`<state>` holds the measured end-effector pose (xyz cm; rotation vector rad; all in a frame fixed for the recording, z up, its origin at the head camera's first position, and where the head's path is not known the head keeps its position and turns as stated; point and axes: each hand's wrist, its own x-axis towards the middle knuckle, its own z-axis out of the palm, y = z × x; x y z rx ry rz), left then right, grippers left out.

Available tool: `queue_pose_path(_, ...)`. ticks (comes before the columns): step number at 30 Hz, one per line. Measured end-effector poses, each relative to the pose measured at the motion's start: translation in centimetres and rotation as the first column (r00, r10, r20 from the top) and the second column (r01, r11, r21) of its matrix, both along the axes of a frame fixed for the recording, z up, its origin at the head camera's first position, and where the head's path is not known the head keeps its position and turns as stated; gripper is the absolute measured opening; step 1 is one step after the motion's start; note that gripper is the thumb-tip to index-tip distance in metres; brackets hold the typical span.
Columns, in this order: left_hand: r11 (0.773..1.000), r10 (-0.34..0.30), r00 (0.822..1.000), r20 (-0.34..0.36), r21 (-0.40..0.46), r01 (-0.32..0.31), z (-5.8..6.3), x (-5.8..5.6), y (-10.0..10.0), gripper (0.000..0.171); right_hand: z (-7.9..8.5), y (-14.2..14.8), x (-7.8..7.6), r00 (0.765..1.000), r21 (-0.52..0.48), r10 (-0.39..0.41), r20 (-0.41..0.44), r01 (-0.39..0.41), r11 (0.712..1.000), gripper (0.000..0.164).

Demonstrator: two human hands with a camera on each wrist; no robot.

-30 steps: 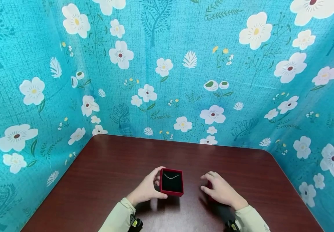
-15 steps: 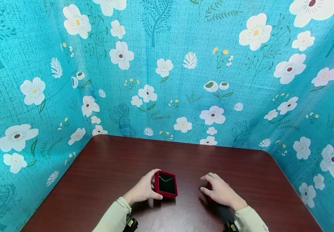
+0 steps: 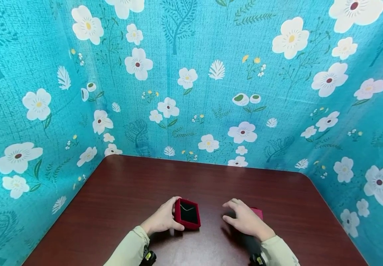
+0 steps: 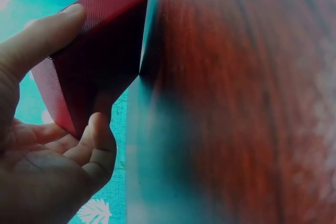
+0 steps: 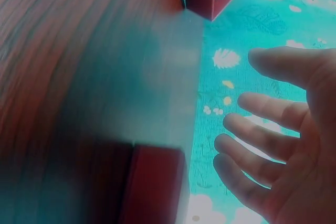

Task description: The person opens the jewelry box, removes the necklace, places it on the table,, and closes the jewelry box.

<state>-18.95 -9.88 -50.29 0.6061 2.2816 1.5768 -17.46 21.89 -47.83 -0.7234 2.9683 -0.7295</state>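
Near the front edge of the dark surface (image 3: 128,188), the left hand (image 3: 161,220) grips a small red box (image 3: 187,214), tilted. It looks light, stiff; best held by its side walls. The right hand (image 3: 244,221) hovers, fingers (image 5: 262,135) spread, over the lid (image 3: 257,212).

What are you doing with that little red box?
A person sits at a dark wooden table with flowery blue walls around it. The left hand grips a small open red box, tilted up on the table, with a thin chain lying on its dark lining. The right hand, fingers spread, hovers beside the red lid, which lies on the table.
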Motion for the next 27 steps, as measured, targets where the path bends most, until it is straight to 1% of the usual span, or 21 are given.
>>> queue_pose_path(2, 1.0, -0.005, 1.0, 0.002, 0.009, 0.005, -0.1, 0.1, -0.1, 0.095, 0.0, -0.6, 0.0, 1.0, -0.005, 0.018, 0.024, -0.018, 1.0, 0.036)
queue_pose_path(5, 1.0, -0.004, 1.0, -0.027, -0.015, 0.003, -0.2, 0.1, -0.2, 0.093, -0.1, -1.7, -0.2, 0.997, 0.001, 0.051, 0.052, -0.051, 0.999, 0.045)
queue_pose_path(9, 0.996, 0.009, 0.997, -0.075, -0.084, -0.016, -0.3, 0.1, -0.2, 0.095, -0.2, -3.1, -0.3, 0.992, 0.018, 0.086, 0.097, -0.088, 0.996, 0.062)
queue_pose_path(11, 0.993, 0.013, 0.996, -0.085, -0.112, -0.022, -0.3, 0.2, -0.2, 0.097, -0.2, -3.7, -0.4, 0.989, 0.03, 0.094, 0.116, -0.098, 0.995, 0.07)
queue_pose_path(15, 0.982, 0.019, 0.993, -0.117, -0.186, -0.04, 0.0, 0.3, -0.2, 0.102, -0.3, -5.0, -0.5, 0.984, 0.039, 0.105, 0.143, -0.112, 0.993, 0.082)
queue_pose_path(16, 0.978, 0.018, 0.992, -0.125, -0.203, -0.043, 0.1, 0.3, -0.2, 0.102, -0.3, -5.3, -0.5, 0.983, 0.045, 0.108, 0.149, -0.115, 0.992, 0.083)
queue_pose_path(20, 0.975, 0.0, 0.992, -0.13, -0.222, -0.029, 0.3, 0.4, -0.2, 0.104, -0.4, -6.1, -0.7, 0.979, 0.062, 0.123, 0.162, -0.135, 0.989, 0.087)
queue_pose_path(23, 0.976, -0.02, 0.992, -0.126, -0.219, -0.008, 0.2, 0.4, -0.2, 0.104, -0.4, -6.6, -0.9, 0.977, 0.052, 0.14, 0.163, -0.15, 0.987, 0.088)
queue_pose_path(27, 0.967, -0.035, 0.985, -0.17, -0.254, -0.01, 0.0, 0.4, -0.3, 0.102, -0.5, -7.0, -1.0, 0.977, 0.052, 0.152, 0.147, -0.161, 0.986, 0.087)
